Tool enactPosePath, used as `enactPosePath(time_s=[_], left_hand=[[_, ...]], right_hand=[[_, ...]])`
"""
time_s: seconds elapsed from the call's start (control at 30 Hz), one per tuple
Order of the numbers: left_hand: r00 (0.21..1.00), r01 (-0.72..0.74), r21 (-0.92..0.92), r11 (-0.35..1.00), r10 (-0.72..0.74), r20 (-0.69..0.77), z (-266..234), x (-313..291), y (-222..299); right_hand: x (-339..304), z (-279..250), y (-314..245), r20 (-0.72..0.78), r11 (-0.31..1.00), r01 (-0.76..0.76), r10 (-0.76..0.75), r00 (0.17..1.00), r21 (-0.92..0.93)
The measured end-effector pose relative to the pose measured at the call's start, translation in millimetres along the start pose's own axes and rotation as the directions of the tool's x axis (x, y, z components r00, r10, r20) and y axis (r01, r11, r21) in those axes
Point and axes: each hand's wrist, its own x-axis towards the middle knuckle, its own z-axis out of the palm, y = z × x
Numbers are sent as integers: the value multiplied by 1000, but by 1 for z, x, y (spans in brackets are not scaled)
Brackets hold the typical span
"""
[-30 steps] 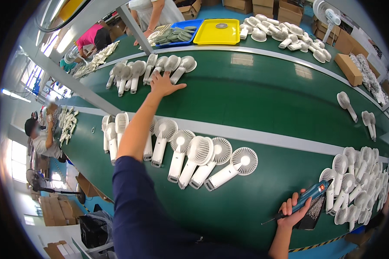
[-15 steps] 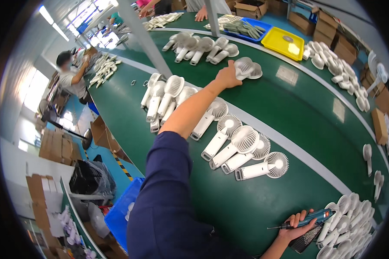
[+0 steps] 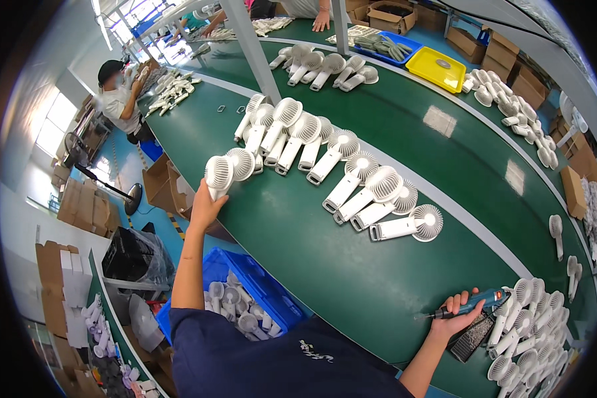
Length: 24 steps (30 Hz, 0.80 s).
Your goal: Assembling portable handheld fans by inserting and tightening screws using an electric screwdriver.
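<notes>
My left hand [image 3: 205, 207] is closed round the handles of two white handheld fans [image 3: 219, 175], raised over the table's near left edge with their round grilles upward. To their right, a row of white handheld fans [image 3: 361, 192] lies along the green table [image 3: 298, 265]. At the lower right my right hand [image 3: 454, 317] grips a teal and black electric screwdriver [image 3: 487, 299], its thin bit pointing left. Beneath that hand sits a small dark tray of screws [image 3: 472, 337], beside a pile of white handheld fans [image 3: 524, 322].
Below my left forearm stands a blue bin [image 3: 209, 270] holding more fans. A grey metal post [image 3: 252, 50] rises from the table. Across the green conveyor [image 3: 404, 123] are fans, a yellow tray [image 3: 438, 69] and a blue tray [image 3: 395, 56]. Co-workers are at the far end.
My left hand has come back from the conveyor to the table's near left edge, bringing two fans. My right hand has stayed nearly in place with the screwdriver.
</notes>
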Motion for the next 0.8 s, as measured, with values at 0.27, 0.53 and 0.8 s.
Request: enactPosePath(time_s=[0.27, 0.53, 0.8], left_hand=[[929, 361, -312, 879, -310, 203, 3, 31, -44], [956, 224, 257, 940, -264, 130, 43, 61, -48], [993, 22, 303, 953, -57, 108, 52, 15, 22]], right_hand=[[-3, 1, -2, -64, 999, -22, 24, 998, 35], [-4, -3, 1, 47, 997, -37, 34, 998, 66], [2, 2, -2, -97, 997, 2, 5, 995, 76]])
